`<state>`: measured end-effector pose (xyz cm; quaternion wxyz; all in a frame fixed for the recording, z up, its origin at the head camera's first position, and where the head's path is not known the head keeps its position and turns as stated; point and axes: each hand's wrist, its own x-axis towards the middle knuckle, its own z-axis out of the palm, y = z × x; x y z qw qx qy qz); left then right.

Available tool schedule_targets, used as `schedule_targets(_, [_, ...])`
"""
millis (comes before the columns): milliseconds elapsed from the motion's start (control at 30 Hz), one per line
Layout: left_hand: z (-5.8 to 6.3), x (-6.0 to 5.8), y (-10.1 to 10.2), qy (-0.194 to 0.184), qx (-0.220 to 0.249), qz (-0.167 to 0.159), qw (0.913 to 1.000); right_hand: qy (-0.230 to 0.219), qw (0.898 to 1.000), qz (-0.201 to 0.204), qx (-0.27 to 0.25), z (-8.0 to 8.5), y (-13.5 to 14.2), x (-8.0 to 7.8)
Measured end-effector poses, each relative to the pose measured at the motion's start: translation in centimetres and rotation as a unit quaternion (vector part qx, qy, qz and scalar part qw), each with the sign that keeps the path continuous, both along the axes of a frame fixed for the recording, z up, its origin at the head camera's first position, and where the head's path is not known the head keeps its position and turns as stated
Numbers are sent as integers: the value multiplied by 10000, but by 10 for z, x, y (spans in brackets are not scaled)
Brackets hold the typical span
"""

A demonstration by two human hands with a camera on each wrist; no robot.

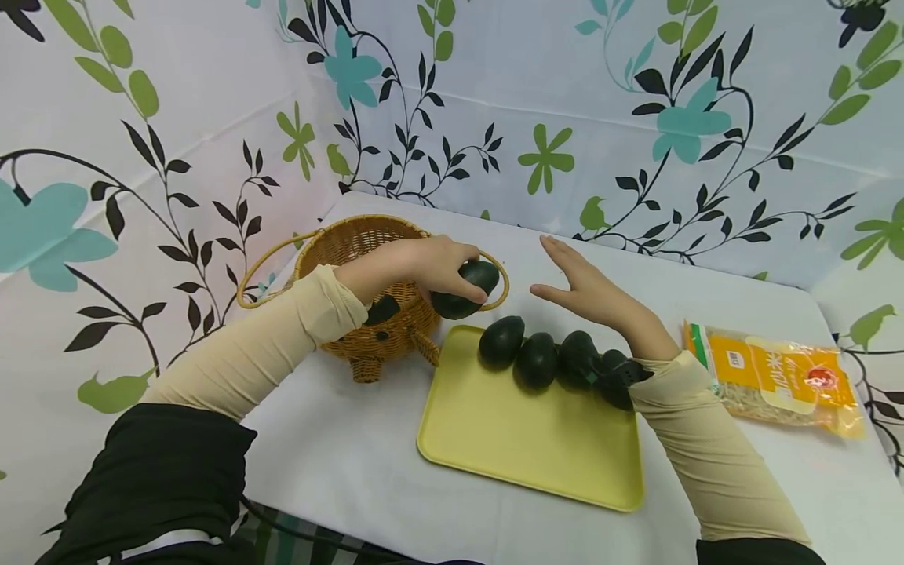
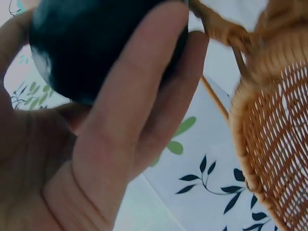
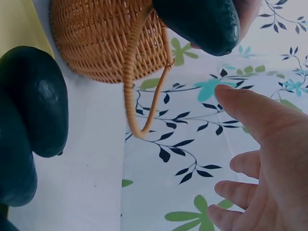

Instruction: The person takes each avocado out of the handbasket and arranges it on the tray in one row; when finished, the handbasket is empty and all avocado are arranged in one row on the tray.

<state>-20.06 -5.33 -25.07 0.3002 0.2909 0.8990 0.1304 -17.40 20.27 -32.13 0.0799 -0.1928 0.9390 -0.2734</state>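
My left hand [image 1: 441, 271] grips a dark green avocado [image 1: 475, 287] in the air, over the right handle of the wicker basket [image 1: 363, 235]. Close up in the left wrist view, the fingers wrap around the avocado [image 2: 96, 53]. My right hand [image 1: 582, 286], its fingers stretched out and holding nothing, hovers above the table to the right of that avocado. Below it, several more avocados [image 1: 535, 361] lie in a row along the far edge of a yellow tray [image 1: 523, 447]. The right forearm partly covers the rightmost one. In the right wrist view, the open fingers [image 3: 250, 110] point toward the held avocado [image 3: 202, 24].
The basket has looped handles on both sides, short feet and an animal-like front, and stands left of the tray. A plastic bag of grain [image 1: 784, 380] lies at the right of the white table [image 1: 339, 463]. Patterned cloth [image 1: 466, 94] hangs behind.
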Motion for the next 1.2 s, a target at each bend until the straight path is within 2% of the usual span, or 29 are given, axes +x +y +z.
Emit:
schedule_targets(67, [-3,3,1,74,60,29,10000,-28,10000,-3,3,-1,2,1])
schedule_targets(167, [-10,8,5,-8,140,29,9999,-59,10000,-23,-16,-2,4,2])
schedule_targets(367, [-24,14,9,-34,123,-202,9997,-89,10000,-39,-14,-5,6,4])
schedule_targets(467, [-28,16,9,24,221,-252,9994,-123,9999,-39,-26,-6,7,4])
schedule_targets(600, [-31,20,7,-161,316,-454,9983,-148,9999,-49,-40,-9,8,4])
schedule_targets(733, [-36,23,6,-232,133,-655,9975,-101,9999,-87,-33,-13,10,3])
schedule_targets(867, [-44,26,9,197,-379,-978,9943,-93,9999,-67,-33,-15,12,3])
schedule_targets(967, [-51,29,13,533,-794,-1265,9873,-100,9999,-45,-8,-16,11,3])
schedule_targets(1033, [-55,31,14,624,-1001,-1324,9842,-112,9999,-51,7,-16,10,2])
schedule_targets(1100, [-59,29,14,737,-1102,-1261,9831,-130,9999,-56,19,-17,10,2])
schedule_targets(1200, [-65,23,11,961,-1145,-958,9841,-138,9999,-56,46,-18,10,2])
